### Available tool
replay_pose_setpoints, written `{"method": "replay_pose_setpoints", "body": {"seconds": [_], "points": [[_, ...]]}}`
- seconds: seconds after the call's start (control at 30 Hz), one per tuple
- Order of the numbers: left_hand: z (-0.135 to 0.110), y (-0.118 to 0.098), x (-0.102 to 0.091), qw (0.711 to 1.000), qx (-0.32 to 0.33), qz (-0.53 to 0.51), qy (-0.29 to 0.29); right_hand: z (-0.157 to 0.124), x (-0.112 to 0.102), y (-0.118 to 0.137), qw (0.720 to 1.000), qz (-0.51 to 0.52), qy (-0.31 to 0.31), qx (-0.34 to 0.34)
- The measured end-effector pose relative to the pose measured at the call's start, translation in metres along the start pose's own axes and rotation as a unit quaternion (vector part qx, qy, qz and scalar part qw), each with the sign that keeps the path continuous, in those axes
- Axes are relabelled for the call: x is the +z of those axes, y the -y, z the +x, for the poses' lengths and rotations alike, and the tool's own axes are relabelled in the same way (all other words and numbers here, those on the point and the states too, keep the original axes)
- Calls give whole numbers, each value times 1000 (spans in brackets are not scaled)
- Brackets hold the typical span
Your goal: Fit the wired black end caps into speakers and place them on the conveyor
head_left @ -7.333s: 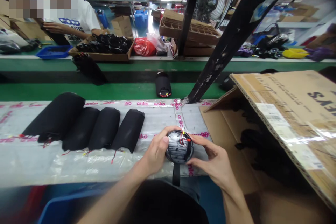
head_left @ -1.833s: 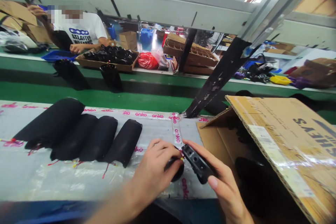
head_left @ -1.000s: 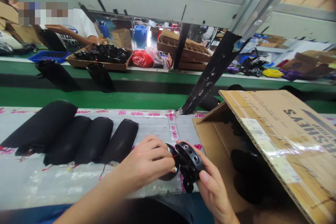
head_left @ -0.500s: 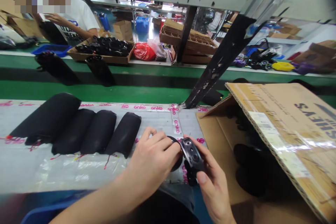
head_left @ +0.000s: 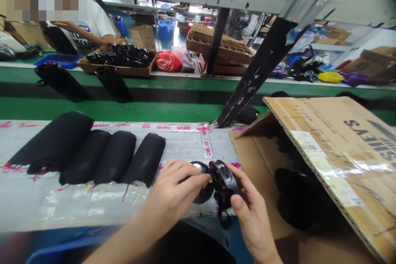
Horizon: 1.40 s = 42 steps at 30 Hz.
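Note:
My left hand [head_left: 175,192] is closed round a black cylindrical speaker body [head_left: 201,181] at the near edge of the plastic-covered bench [head_left: 93,210]. Small red and yellow wires show at its fingertips. My right hand [head_left: 249,210] grips a round black end cap with holes [head_left: 224,179], a strap hanging below it. The cap is tilted and held against the end of the body. Several black speaker bodies [head_left: 117,159] lie side by side on the bench to the left, thin wires trailing from their near ends.
An open cardboard box [head_left: 321,148] with dark parts inside stands to the right. A green conveyor belt [head_left: 154,109] carries two black bodies [head_left: 113,84]. A slanted black post [head_left: 256,70] rises behind the bench. A person in a white shirt [head_left: 93,24] works across the belt.
The round piece once held in both hands now sits in my left hand, and my right hand has brought the holed end cap against it. The bodies on the belt drifted left.

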State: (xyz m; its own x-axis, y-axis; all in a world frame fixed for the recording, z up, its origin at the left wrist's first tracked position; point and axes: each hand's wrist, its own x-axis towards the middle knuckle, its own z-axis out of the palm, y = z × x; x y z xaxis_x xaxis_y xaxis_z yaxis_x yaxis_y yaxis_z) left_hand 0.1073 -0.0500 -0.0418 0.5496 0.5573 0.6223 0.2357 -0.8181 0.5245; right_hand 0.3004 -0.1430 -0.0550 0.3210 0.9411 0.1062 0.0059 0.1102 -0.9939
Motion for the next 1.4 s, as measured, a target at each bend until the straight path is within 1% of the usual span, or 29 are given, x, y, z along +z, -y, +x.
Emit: {"method": "replay_pose_setpoints", "body": {"seconds": [0.07, 0.2, 0.27, 0.4, 0.53, 0.67, 0.73, 0.9, 0.97, 1.07, 1.1, 1.2, 1.23, 1.27, 1.3, 1.4], "points": [[3, 0, 3, 1000, -4, -7, -14, -2, -1, -5, 1000, 10, -1, 4], [10, -2, 9, 1000, -11, 10, -10, -5, -4, -18, 999, 33, -5, 18], [12, -4, 11, 999, -24, 14, -15, -6, -4, -20, 999, 38, -5, 21], [13, -8, 14, 998, -56, 13, -36, -4, -3, -10, 1000, 7, 0, 0], [13, -11, 15, 998, -61, 15, -29, -2, -3, 1, 998, -49, 14, -26], [14, -12, 16, 995, -89, 4, -34, -2, -3, 1, 996, -75, 37, -33], [13, -13, 16, 995, -94, 0, -35, -2, -3, 0, 994, -93, 39, -39], [8, -12, 15, 999, -39, -27, -8, -3, -2, -1, 990, -127, 5, -53], [7, -10, 15, 998, -44, -33, -10, -2, 0, -2, 991, -125, 6, -51], [7, -8, 16, 998, -51, -14, -17, -1, 3, -3, 991, -124, 1, -47], [7, -7, 16, 999, -40, -2, -13, 0, 4, -3, 991, -124, -8, -46], [6, -4, 16, 999, 28, 22, 2, 1, 4, -2, 993, -109, -22, -41], [6, -3, 16, 999, 42, 23, 1, 2, 5, -2, 994, -100, -20, -39], [5, -2, 17, 999, 42, 20, -5, 2, 5, -1, 995, -92, -17, -38], [4, -1, 18, 999, 27, 13, -17, 2, 6, -1, 996, -85, -14, -39], [3, 2, 19, 997, -52, -19, -55, 2, 6, -1, 996, -74, -9, -48]]}}
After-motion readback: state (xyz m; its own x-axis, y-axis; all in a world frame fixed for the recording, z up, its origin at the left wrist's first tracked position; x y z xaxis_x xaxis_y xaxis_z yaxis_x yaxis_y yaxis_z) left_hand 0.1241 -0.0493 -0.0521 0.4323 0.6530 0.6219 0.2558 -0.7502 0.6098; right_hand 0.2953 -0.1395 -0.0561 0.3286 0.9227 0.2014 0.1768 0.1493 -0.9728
